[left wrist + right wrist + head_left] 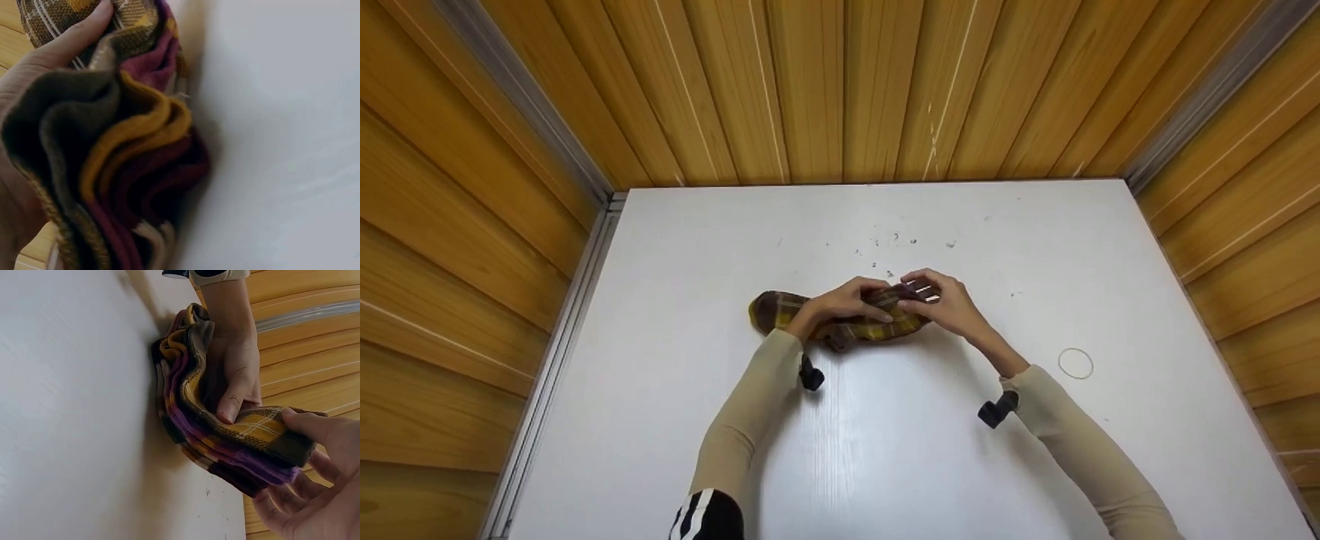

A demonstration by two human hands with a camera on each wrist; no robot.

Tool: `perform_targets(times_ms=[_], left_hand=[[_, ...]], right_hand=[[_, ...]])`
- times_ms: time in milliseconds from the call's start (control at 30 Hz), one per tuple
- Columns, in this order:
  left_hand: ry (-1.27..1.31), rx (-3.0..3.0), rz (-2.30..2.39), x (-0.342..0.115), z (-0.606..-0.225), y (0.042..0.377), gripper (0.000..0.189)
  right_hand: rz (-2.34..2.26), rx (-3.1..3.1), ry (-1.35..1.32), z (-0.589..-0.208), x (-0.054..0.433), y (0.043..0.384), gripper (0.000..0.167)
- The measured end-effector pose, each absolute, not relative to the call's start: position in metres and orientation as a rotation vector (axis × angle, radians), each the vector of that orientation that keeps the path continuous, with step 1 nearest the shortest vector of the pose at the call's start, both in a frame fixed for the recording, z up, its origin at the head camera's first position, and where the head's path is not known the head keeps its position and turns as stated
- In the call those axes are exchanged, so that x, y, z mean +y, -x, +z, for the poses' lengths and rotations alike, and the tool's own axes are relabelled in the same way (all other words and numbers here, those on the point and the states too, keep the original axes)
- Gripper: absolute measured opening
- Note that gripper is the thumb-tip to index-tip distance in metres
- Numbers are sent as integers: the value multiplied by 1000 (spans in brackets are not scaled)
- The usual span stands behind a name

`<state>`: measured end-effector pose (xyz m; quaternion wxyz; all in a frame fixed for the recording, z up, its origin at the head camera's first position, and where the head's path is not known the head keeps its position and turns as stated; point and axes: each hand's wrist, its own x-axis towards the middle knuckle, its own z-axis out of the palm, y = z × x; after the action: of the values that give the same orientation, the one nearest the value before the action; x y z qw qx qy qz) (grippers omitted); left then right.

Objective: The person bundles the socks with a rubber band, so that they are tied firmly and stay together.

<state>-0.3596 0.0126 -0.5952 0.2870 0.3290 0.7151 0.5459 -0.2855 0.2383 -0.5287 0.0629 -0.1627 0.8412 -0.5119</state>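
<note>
A layered stack of plaid socks (780, 306), brown and mustard, lies across the middle of the table, a rounded yellow-edged end at the left. My left hand (844, 301) grips the stack around its middle, thumb on the near side. At the right end, my right hand (951, 306) pinches the socks between a thumb above and fingers beneath. In the left wrist view, the layers (140, 126) bunch into wavy folds of mustard, maroon and dark green. The right wrist view shows purple and striped layers (225, 450) beneath the plaid top one. Both palms are partly hidden.
A thin pale ring (1075, 363), like a rubber band, lies on the white table (675, 420) to the right of my right forearm. Small dark specks (913, 241) mark the surface beyond the hands. Wood-patterned walls (840, 90) stand at the back and both sides.
</note>
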Motion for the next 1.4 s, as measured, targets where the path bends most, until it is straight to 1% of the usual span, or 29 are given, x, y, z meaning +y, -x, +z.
perform_targets(times_ms=[167,367,600,733,967,1133,1267,1400], left_hand=[[-915,1951,1493,15,-602,354,33],[-913,1981,1463,23,-605,348,38],[-909,2004,1458,20,-604,348,36],[-905,2001,1475,19,-605,349,34],[-898,2037,1466,18,-604,350,35],[-893,2037,1469,17,-605,350,34],[-894,2060,1459,16,-606,349,34],[-894,2078,1454,15,-606,349,35]], right_hand=[[-1504,2467,539,-526,273,285,42],[-1275,2560,558,-521,353,279,31],[-958,2644,406,-527,452,274,31],[-799,2628,317,-533,486,267,31],[-658,2612,326,-540,499,255,25],[-530,2689,201,-543,497,253,16],[-459,2697,106,-542,493,253,17],[-386,2701,85,-542,488,255,19]])
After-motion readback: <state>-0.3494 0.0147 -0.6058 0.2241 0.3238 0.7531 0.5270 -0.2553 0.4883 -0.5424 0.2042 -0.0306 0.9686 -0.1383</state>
